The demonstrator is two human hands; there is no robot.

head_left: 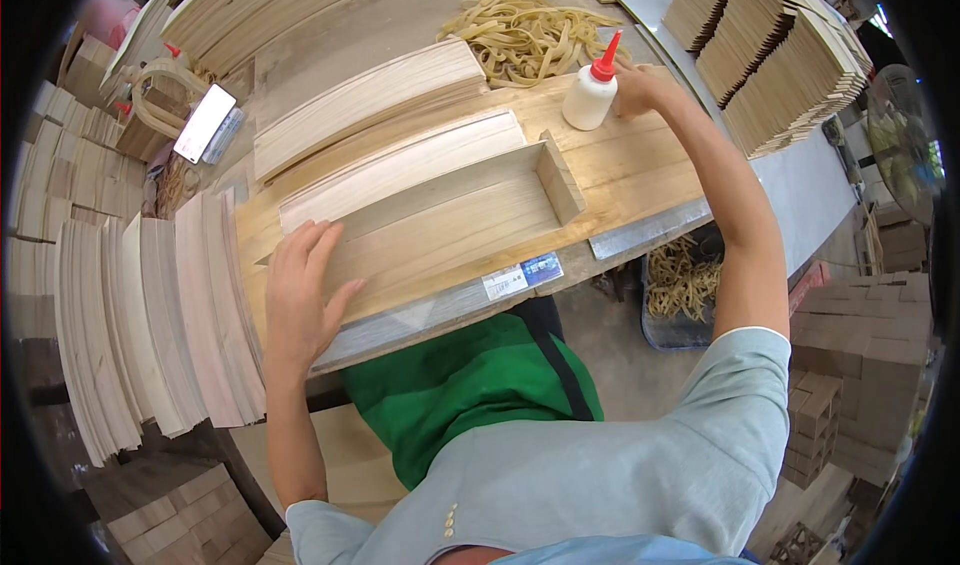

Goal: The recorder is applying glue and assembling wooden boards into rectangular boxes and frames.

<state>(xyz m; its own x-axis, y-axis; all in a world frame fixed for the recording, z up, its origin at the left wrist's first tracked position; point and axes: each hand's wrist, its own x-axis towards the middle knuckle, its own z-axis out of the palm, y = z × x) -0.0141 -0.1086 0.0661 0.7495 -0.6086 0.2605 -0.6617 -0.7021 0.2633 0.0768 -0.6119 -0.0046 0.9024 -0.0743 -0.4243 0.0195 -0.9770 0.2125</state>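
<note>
A shallow wooden frame lies on the worktop in front of me, with a thin long side panel [440, 180] standing along its far edge. A short end piece [560, 185] stands upright at its right end. My left hand [305, 275] lies over the frame's left end, thumb spread from the fingers, covering that corner. My right hand [640, 90] is close against the right side of a white glue bottle [588, 100] with a red nozzle. That bottle stands upright and hides most of the fingers, so I cannot tell whether they grip it.
Thin wooden panels [375, 100] lie stacked beyond the frame, with rubber bands [530, 35] heaped behind the bottle. More panel stacks [215, 305] stand left, and tall stacks [770, 45] far right. A phone [205, 123] leans at far left. A bin [685, 285] of bands sits below the worktop's edge.
</note>
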